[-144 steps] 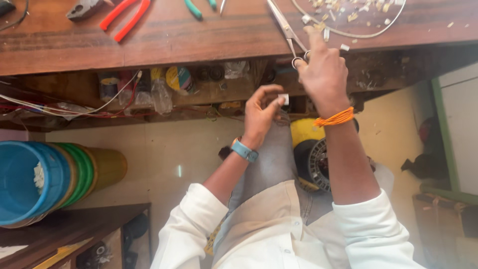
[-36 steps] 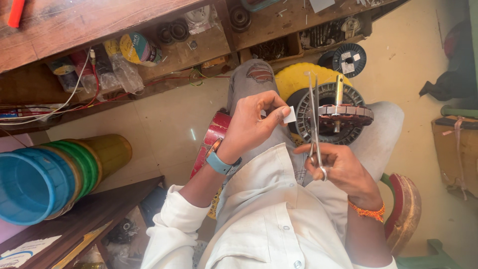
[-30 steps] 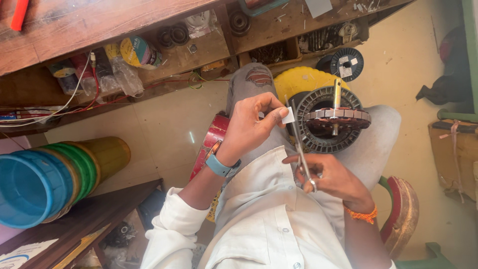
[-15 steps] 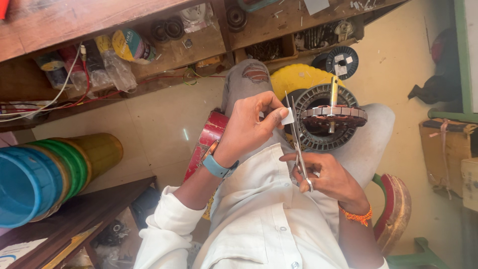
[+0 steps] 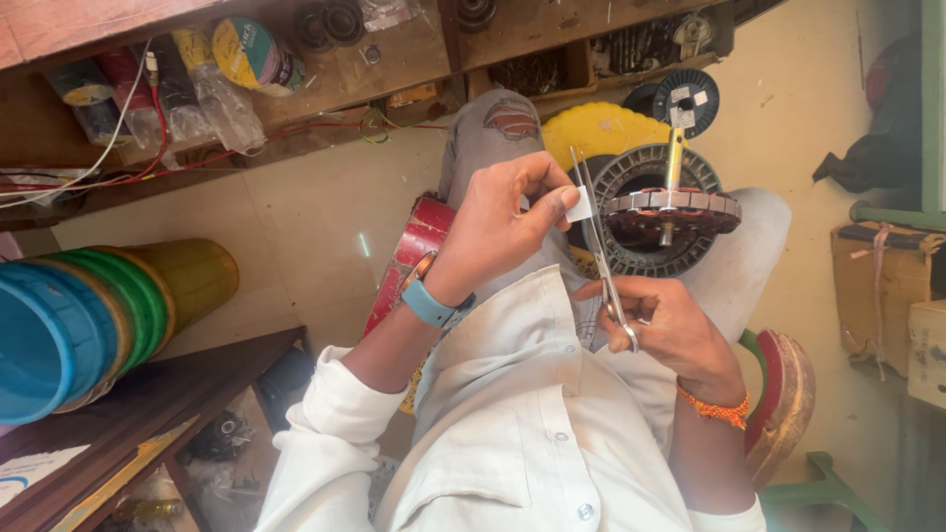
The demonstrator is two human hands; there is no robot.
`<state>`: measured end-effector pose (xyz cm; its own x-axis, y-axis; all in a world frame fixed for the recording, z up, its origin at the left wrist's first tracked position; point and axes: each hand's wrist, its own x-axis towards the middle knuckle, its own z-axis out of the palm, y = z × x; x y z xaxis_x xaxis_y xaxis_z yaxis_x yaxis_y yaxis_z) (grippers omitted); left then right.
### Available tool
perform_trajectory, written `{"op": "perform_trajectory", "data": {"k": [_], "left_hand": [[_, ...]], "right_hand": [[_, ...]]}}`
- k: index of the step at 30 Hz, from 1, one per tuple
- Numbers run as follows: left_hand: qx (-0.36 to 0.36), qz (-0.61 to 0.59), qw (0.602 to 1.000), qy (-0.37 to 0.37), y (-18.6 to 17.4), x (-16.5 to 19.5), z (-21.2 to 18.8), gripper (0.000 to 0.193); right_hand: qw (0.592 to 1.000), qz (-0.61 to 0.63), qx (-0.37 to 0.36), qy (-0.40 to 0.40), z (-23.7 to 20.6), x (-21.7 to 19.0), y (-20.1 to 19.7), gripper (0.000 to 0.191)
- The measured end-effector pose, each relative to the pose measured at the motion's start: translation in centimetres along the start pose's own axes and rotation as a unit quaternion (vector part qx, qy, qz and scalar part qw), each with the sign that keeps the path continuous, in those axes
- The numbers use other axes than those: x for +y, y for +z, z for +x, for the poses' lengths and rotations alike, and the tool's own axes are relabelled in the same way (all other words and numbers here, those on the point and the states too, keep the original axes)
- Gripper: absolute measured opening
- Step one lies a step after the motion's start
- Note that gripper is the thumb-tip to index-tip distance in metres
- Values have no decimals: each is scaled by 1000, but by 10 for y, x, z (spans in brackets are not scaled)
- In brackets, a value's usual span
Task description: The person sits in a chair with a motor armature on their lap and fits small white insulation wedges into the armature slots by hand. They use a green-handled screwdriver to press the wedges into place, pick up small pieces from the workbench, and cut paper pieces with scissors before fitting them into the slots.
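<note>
Pale tiled floor (image 5: 325,207), sunlit. Wooden workbench shelf (image 5: 414,49) along top, cluttered. Stacked plastic tubs (image 5: 89,315) left. Dark wooden table (image 5: 148,414) lower left.

One camera on the head looks steeply down, close over the lap (image 5: 690,266) and floor (image 5: 296,217).

left hand (image 5: 498,222): pinches small white slip (image 5: 578,205) | right hand (image 5: 662,323): grips scissors (image 5: 598,241), blades beside slip | motor stator (image 5: 662,209): on lap | stacked plastic tubs (image 5: 94,320): left
</note>
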<state>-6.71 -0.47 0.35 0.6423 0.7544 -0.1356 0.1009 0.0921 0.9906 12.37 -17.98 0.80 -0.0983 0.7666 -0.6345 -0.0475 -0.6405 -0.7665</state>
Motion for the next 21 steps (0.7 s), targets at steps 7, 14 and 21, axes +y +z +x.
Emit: {"op": "perform_trajectory", "data": {"k": [7,14,21], "left_hand": [[-22,-32,999,-27,-4,-3,-3,16],[-43,-87,994,-43,-5,-21,-1,18],[-7,-263,963,-57,4,-30,5,18]], "right_hand": [[1000,11,-16,-14,-5,14,-6,45],[1000,-9,5,6,4,29,-4,37],[986,134,64,-83,1,48,-9,65]]}}
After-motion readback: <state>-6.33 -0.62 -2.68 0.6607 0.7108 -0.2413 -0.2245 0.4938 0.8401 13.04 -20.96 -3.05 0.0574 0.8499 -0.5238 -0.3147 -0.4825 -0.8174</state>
